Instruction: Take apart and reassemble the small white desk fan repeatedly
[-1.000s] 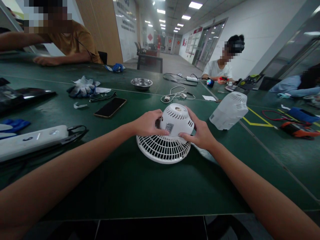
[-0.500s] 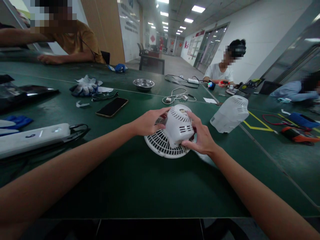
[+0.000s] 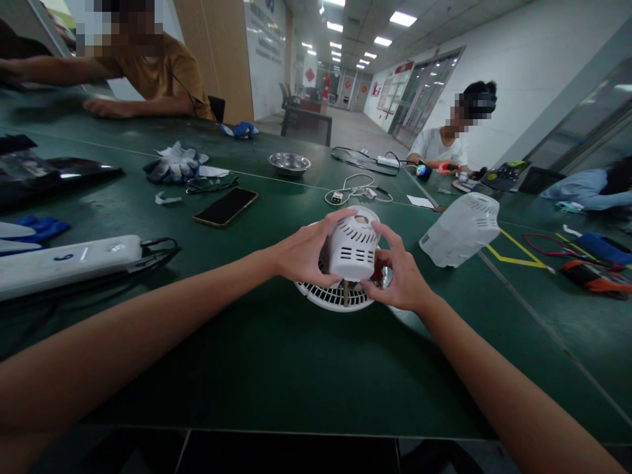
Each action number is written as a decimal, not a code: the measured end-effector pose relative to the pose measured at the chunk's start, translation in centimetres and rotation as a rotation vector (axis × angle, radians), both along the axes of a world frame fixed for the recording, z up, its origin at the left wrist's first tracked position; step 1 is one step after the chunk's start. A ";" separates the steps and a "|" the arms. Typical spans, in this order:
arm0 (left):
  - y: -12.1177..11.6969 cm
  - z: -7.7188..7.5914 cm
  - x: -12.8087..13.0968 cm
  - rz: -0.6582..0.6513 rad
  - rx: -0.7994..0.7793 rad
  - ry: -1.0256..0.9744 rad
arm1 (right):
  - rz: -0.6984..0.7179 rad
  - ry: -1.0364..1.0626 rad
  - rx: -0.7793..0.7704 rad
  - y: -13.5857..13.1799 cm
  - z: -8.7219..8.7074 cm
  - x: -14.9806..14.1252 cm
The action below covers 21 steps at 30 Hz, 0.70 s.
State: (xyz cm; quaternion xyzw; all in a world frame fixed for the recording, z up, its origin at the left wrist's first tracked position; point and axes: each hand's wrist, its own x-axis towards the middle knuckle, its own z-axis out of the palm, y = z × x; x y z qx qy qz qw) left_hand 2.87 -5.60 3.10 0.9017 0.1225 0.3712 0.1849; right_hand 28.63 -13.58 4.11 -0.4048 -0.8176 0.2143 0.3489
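Note:
Between my hands is a white slotted fan motor cover point(image 3: 354, 253), over a round white fan grille point(image 3: 326, 297) that lies on the green table. My left hand point(image 3: 316, 249) grips the cover's left side, thumb low and fingers over the top edge. From the right, my right hand point(image 3: 397, 273) holds the cover with its fingertips and thumb. A short stem shows below the cover, in front of the grille. What lies inside the cover is hidden. A larger white plastic housing point(image 3: 460, 230) stands right of my right hand.
A phone point(image 3: 226, 207), a metal bowl point(image 3: 289, 164) and a coiled white cable point(image 3: 353, 192) lie beyond my hands. At left are a white power strip point(image 3: 93, 257) and gloves point(image 3: 175, 163). An orange meter point(image 3: 600, 278) is at far right. Other people sit around the table.
The motor cover has turned so its slots face me more, and the stem below it now shows. My left hand reaches further round it. The view has shifted slightly.

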 end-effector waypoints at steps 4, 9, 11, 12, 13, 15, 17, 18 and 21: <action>-0.2 -0.1 0.1 0.004 0.020 -0.013 | -0.018 -0.018 0.003 -0.1 0.2 0.0; 0.3 0.2 -0.3 -0.008 -0.014 0.017 | -0.014 -0.026 -0.049 -0.2 0.6 0.1; 0.6 0.3 -0.5 -0.019 -0.035 0.033 | 0.006 -0.030 -0.080 -0.2 0.8 0.2; 0.7 0.3 -0.6 -0.026 -0.043 0.040 | 0.019 -0.034 -0.088 -0.2 0.8 0.2; 0.7 0.3 -0.6 -0.029 -0.047 0.046 | 0.030 -0.040 -0.090 -0.2 0.9 0.3; 0.5 0.2 -0.4 0.002 -0.049 0.057 | 0.044 -0.065 -0.074 -0.2 0.9 0.2; -0.2 0.0 0.1 0.097 -0.039 0.064 | 0.020 -0.100 -0.022 -0.1 0.7 0.1; -0.6 0.0 0.5 0.166 -0.029 0.071 | -0.018 -0.111 0.023 -0.1 0.6 0.0; -1.5 -0.1 1.1 0.350 0.012 0.110 | -0.151 -0.118 0.190 0.3 0.0 -0.1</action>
